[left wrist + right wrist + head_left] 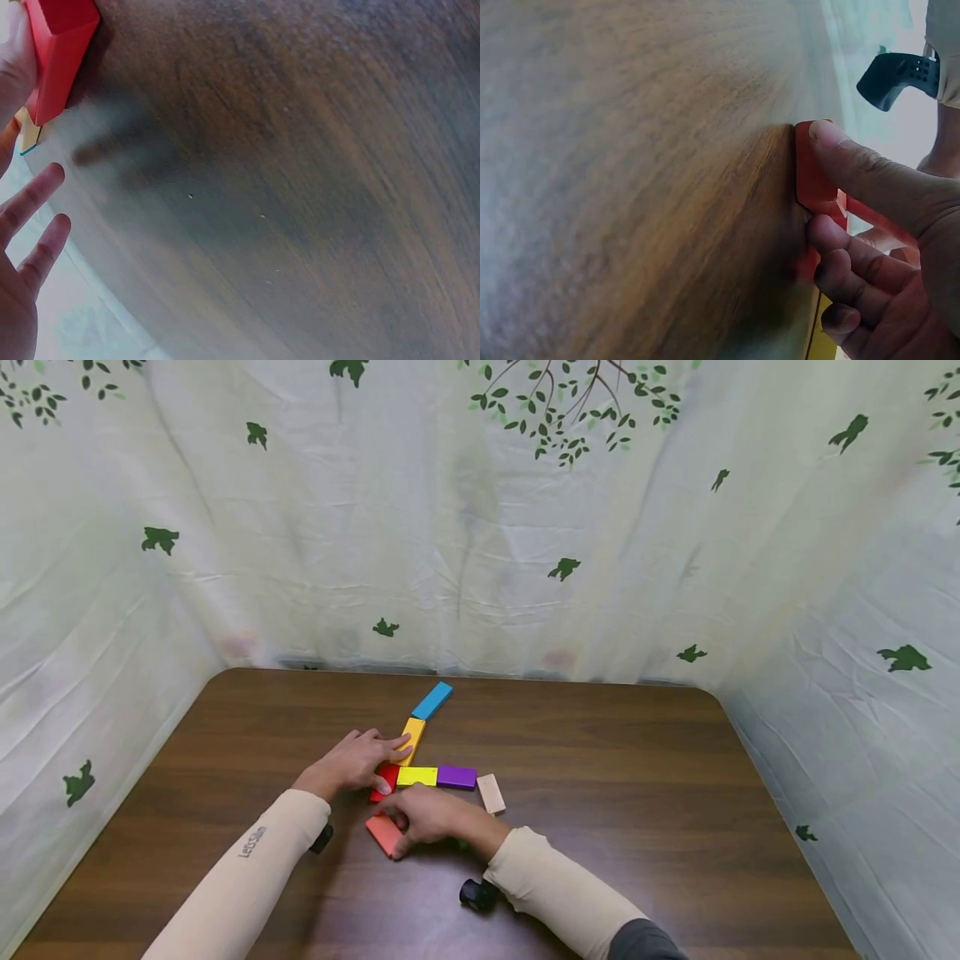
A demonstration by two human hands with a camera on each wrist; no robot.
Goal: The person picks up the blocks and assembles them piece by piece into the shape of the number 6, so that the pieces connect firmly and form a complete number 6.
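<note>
My right hand (438, 814) pinches a coral-red block (381, 835) by its ends, thumb at the near end; the right wrist view shows the thumb on that block (814, 169) close over the table. Just beyond it, my left hand (356, 764) has its thumb against a red block (389, 773) and its fingers stretched over an orange-yellow block (414, 731). A blue block (432, 701) continues from the far end of the orange-yellow one. To the right of the red block, a yellow block (417, 776) and a purple block (457, 777) lie end to end.
Beside the purple block's right end, a beige block (491, 794) lies at a slant. A bit of green (462, 843) shows under my right wrist, mostly hidden. The brown wooden table (600, 752) ends at a leaf-patterned white curtain (480, 527).
</note>
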